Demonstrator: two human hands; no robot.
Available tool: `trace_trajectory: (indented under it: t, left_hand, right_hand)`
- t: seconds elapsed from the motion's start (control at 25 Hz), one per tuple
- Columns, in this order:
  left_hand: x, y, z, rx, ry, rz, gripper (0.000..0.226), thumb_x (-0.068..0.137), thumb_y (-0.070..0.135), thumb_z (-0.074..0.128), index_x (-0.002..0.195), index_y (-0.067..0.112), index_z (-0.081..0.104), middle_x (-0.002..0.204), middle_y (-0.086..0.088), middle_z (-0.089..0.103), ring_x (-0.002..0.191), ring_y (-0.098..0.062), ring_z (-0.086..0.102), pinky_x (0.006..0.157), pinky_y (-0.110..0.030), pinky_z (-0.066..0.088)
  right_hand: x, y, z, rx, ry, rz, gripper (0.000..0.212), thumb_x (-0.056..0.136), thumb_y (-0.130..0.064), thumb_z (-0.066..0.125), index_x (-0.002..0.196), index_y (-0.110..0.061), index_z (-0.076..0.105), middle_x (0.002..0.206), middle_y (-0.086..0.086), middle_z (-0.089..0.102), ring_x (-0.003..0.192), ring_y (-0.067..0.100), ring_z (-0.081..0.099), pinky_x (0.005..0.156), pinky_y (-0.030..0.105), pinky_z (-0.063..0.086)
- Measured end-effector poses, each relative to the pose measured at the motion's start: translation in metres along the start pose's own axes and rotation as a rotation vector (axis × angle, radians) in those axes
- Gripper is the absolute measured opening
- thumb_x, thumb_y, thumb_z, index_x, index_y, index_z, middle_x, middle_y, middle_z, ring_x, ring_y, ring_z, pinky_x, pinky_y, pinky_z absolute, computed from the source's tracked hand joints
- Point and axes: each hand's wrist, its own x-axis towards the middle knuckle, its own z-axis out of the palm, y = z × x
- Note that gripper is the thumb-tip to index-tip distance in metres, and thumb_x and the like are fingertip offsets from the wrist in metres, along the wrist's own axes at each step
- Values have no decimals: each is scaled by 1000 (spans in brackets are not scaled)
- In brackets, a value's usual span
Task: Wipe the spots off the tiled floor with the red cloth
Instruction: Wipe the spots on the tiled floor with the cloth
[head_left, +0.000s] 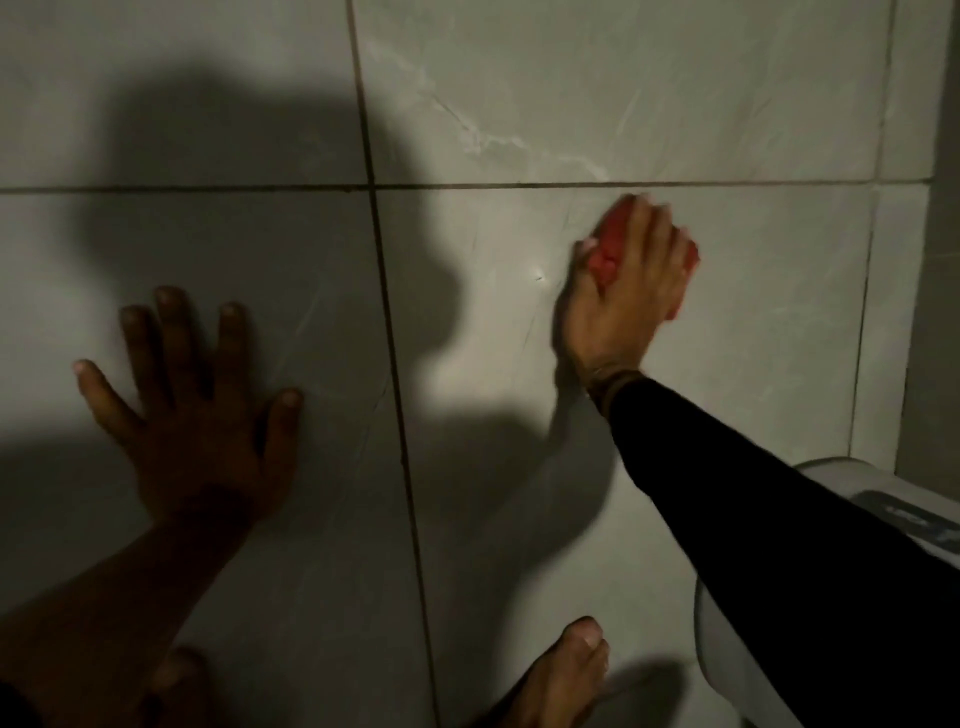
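Our right hand (618, 291) presses the red cloth (605, 254) flat on the floor (753, 322), a small spot (540, 277) sits just left of it, and our left hand (192, 405) rests wide open, far left.

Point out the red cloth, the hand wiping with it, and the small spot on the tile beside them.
red cloth (605, 257): head view, bunched part showing between thumb and fingers.
right hand (626, 296): head view, back of the hand.
small spot (539, 277): head view, the mark itself, left of the cloth.
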Motion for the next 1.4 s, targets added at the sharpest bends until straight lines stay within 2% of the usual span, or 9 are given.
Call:
trace_trajectory:
  t: [0.2,0.36,0.48,0.6,0.72,0.84,1.08,1.2,1.4]
  left_hand:
    - [-2,4,-3,18,23,-2,83,104,62,29,177,29,8,186,-8,-9,171,-38,-4,127,-77,2]
    - [4,4,-2,39,28,-8,84,103,61,32,177,32,7,186,-8,-7,171,-38,-4,129,-74,1]
    - [-4,6,-4,34,26,-30,83,103,59,35,177,31,9,185,-13,1,171,-41,2,128,-76,4]
    - [-3,10,-11,12,29,-28,80,104,56,36,176,27,18,184,-17,7,170,-44,6,128,-77,5]
    - [2,10,-13,28,10,-36,80,103,55,39,176,26,20,184,-17,6,170,-44,5,128,-77,3]
    - [-1,7,-10,44,16,-33,81,104,56,37,176,26,18,185,-17,4,170,-44,3,128,-77,4]
    - [-1,6,-10,17,17,-36,84,103,57,38,177,30,10,185,-13,-2,171,-39,-3,128,-77,5]
    - [-2,5,-9,-11,19,-16,82,105,59,31,176,33,0,184,-4,-17,171,-35,-11,128,-78,2]
    - [0,7,-9,-2,0,-5,82,105,59,29,177,31,1,181,-3,-22,170,-44,-2,126,-80,2]
  right_hand:
    - [-127,36,-35,-90,-416,-420,71,110,-49,36,162,-2,45,173,26,36,162,53,28,133,71,17]
    - [-35,13,-11,-60,-139,-137,65,106,-37,45,161,-2,47,168,25,45,156,51,38,133,68,20]
    - [-53,-19,5,-2,-220,-357,69,105,-40,50,165,-7,41,174,22,36,163,47,28,139,56,6]
    - [-98,24,-28,-65,-369,-495,66,105,-38,48,158,1,49,169,30,41,158,55,34,132,70,21]
    - [-30,1,-23,-56,-182,-293,63,105,-35,48,158,-2,51,166,28,46,154,53,40,131,70,23]
    - [7,-88,17,-18,-70,-497,65,101,-40,54,159,-11,52,166,20,49,156,46,40,134,63,21]
    - [-219,-22,-11,-39,-488,-831,79,102,-49,54,172,-32,23,182,3,20,163,39,23,137,58,10]
    - [-257,68,-48,-172,-585,-587,54,112,-43,37,157,-19,53,158,20,56,143,54,55,118,72,41]
    - [-77,57,-30,-106,-131,-147,56,106,-29,46,154,-2,56,158,28,54,150,51,47,130,67,28]
